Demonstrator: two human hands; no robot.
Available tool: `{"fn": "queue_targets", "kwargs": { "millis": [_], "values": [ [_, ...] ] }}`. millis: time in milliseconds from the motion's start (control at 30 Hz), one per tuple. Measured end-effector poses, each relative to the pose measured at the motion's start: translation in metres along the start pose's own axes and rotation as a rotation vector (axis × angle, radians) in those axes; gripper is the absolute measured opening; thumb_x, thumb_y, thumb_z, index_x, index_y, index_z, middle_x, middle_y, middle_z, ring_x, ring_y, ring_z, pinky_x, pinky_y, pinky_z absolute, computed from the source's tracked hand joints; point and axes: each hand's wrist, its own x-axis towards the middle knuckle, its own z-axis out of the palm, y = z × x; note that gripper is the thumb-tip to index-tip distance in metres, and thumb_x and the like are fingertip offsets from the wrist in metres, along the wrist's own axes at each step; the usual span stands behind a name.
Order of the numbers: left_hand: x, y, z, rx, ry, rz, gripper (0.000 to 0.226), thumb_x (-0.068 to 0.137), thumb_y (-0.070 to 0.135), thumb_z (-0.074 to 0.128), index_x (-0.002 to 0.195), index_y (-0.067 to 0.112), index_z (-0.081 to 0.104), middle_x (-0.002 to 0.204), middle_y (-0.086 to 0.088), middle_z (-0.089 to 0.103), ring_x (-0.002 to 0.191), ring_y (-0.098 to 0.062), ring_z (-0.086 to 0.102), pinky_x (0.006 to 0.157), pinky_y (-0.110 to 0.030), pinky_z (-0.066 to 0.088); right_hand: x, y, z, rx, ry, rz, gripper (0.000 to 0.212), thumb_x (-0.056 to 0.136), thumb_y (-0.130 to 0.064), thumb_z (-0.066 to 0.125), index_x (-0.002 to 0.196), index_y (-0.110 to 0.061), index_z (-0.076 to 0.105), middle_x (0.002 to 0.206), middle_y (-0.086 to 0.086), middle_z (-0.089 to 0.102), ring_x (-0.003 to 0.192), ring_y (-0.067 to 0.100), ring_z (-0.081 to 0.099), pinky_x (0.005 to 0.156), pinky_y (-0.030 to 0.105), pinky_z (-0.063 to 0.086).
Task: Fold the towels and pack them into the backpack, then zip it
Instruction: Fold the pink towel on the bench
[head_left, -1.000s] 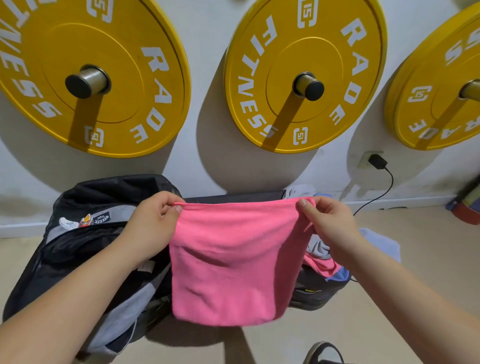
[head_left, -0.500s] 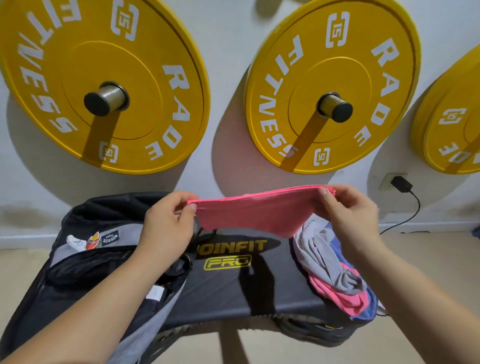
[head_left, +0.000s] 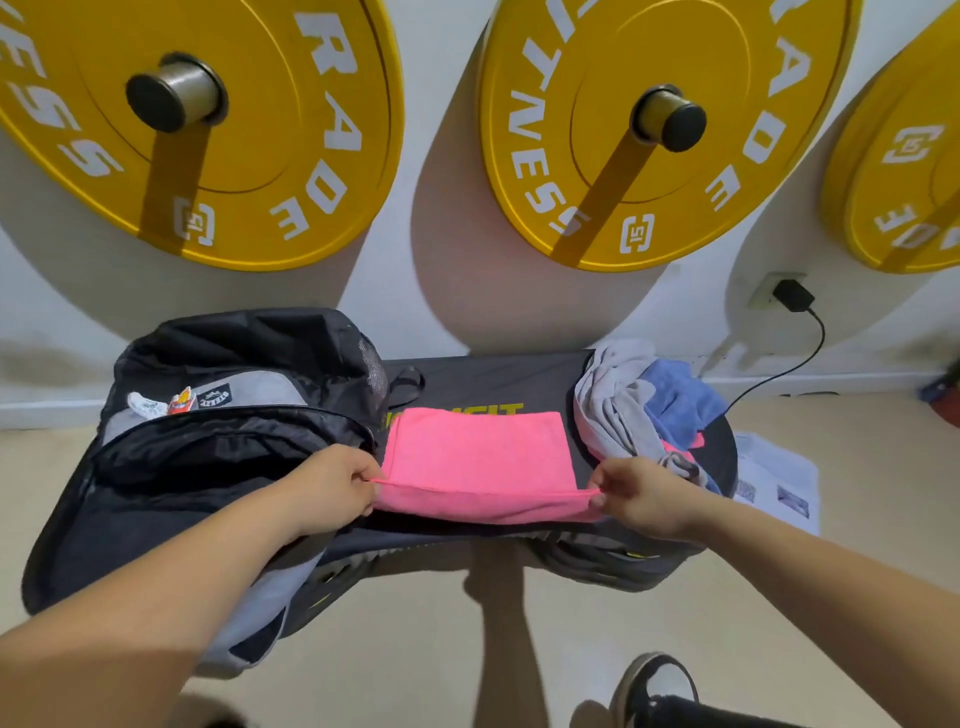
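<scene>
A pink towel (head_left: 480, 460) lies folded on the black bench (head_left: 483, 376), its far half flat and its near edge lifted. My left hand (head_left: 332, 486) pinches the near left corner, and my right hand (head_left: 641, 493) pinches the near right corner. The black and grey backpack (head_left: 208, 447) lies open on the left end of the bench, touching my left hand. A loose pile of grey, blue and pink towels (head_left: 644, 410) sits on the right end of the bench, just beyond my right hand.
Three yellow weight plates, among them the left (head_left: 202, 130) and the middle (head_left: 644, 130), hang on pegs on the wall behind the bench. A charger (head_left: 792, 296) and its cable run down the wall at right. Papers (head_left: 779, 478) lie on the floor, with a shoe (head_left: 657, 686) near me.
The pink towel hung in the air between my hands, then swung flat. Now it rests on the bench, and my hands have dropped to its near corners.
</scene>
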Motion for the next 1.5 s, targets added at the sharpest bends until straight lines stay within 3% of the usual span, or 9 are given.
{"fn": "queue_targets", "kwargs": {
  "millis": [200, 367, 533, 767, 867, 1067, 1167, 1267, 1500],
  "values": [
    [-0.008, 0.006, 0.007, -0.060, -0.150, -0.138, 0.019, 0.096, 0.003, 0.046, 0.096, -0.003, 0.065, 0.071, -0.021, 0.073, 0.050, -0.018, 0.061, 0.052, -0.026, 0.052, 0.002, 0.006, 0.004, 0.233, -0.077, 0.130, 0.008, 0.094, -0.015, 0.066, 0.090, -0.008, 0.065, 0.070, 0.005, 0.065, 0.064, 0.019, 0.061, 0.074, 0.046, 0.061],
    [0.004, 0.010, 0.013, 0.023, -0.063, -0.116, 0.018, 0.090, 0.005, 0.048, 0.087, 0.001, 0.066, 0.076, -0.018, 0.075, 0.056, -0.021, 0.060, 0.054, -0.028, 0.050, 0.017, 0.002, 0.006, 0.247, 0.059, 0.153, 0.012, 0.096, -0.017, 0.065, 0.088, -0.008, 0.065, 0.067, 0.006, 0.066, 0.053, 0.013, 0.062, 0.056, 0.032, 0.055],
    [0.037, 0.015, 0.009, 0.265, 0.106, -0.008, 0.024, 0.084, 0.003, 0.049, 0.072, 0.022, 0.057, 0.087, -0.005, 0.068, 0.081, -0.025, 0.061, 0.063, -0.030, 0.039, 0.061, -0.001, -0.002, 0.131, 0.185, 0.174, 0.018, 0.094, -0.017, 0.065, 0.077, -0.011, 0.064, 0.065, 0.003, 0.061, 0.055, 0.014, 0.054, 0.050, 0.024, 0.043],
    [0.086, 0.040, 0.028, 0.545, 0.109, -0.007, 0.026, 0.083, -0.006, 0.046, 0.100, 0.006, 0.062, 0.106, -0.016, 0.067, 0.096, -0.036, 0.065, 0.077, -0.039, 0.050, 0.121, 0.010, 0.015, 0.031, 0.270, 0.238, 0.019, 0.088, -0.019, 0.062, 0.069, -0.018, 0.063, 0.073, 0.004, 0.065, 0.073, 0.023, 0.061, 0.056, 0.026, 0.040],
    [0.097, 0.046, 0.035, 0.651, 0.093, -0.056, 0.023, 0.084, -0.008, 0.046, 0.095, 0.010, 0.056, 0.111, -0.015, 0.064, 0.102, -0.037, 0.065, 0.080, -0.041, 0.052, 0.131, 0.021, 0.029, 0.026, 0.308, 0.234, 0.014, 0.089, -0.016, 0.058, 0.083, -0.010, 0.070, 0.081, 0.006, 0.069, 0.077, 0.024, 0.063, 0.062, 0.030, 0.047],
    [0.118, 0.037, 0.054, 0.769, 0.087, -0.047, 0.035, 0.087, -0.009, 0.048, 0.116, 0.008, 0.059, 0.119, -0.013, 0.063, 0.110, -0.036, 0.065, 0.084, -0.043, 0.054, 0.148, 0.039, 0.035, -0.138, 0.256, 0.228, 0.013, 0.083, -0.012, 0.056, 0.091, -0.010, 0.067, 0.087, 0.008, 0.068, 0.084, 0.029, 0.064, 0.071, 0.037, 0.055],
    [0.128, 0.022, 0.067, 0.748, 0.006, 0.005, 0.049, 0.085, -0.007, 0.052, 0.130, 0.010, 0.049, 0.130, -0.014, 0.053, 0.114, -0.038, 0.063, 0.091, -0.048, 0.056, 0.152, 0.036, 0.040, -0.255, 0.195, 0.150, 0.024, 0.084, -0.024, 0.056, 0.108, -0.021, 0.062, 0.106, 0.002, 0.058, 0.098, 0.026, 0.061, 0.080, 0.038, 0.054],
    [0.134, 0.014, 0.073, 0.741, -0.037, -0.016, 0.065, 0.081, -0.011, 0.053, 0.141, 0.009, 0.039, 0.147, -0.020, 0.036, 0.121, -0.041, 0.059, 0.094, -0.052, 0.055, 0.156, 0.035, 0.048, -0.378, 0.224, 0.021, 0.032, 0.092, -0.044, 0.052, 0.107, -0.020, 0.068, 0.104, 0.004, 0.056, 0.099, 0.028, 0.060, 0.081, 0.038, 0.054],
    [0.120, 0.033, 0.067, 0.842, 0.000, -0.017, 0.033, 0.088, 0.001, 0.055, 0.120, 0.012, 0.055, 0.122, -0.008, 0.057, 0.113, -0.032, 0.062, 0.083, -0.046, 0.053, 0.158, 0.034, 0.049, -0.381, 0.124, 0.005, 0.035, 0.095, -0.052, 0.054, 0.096, -0.019, 0.063, 0.105, 0.003, 0.058, 0.103, 0.026, 0.058, 0.083, 0.037, 0.051]
  ]
}}
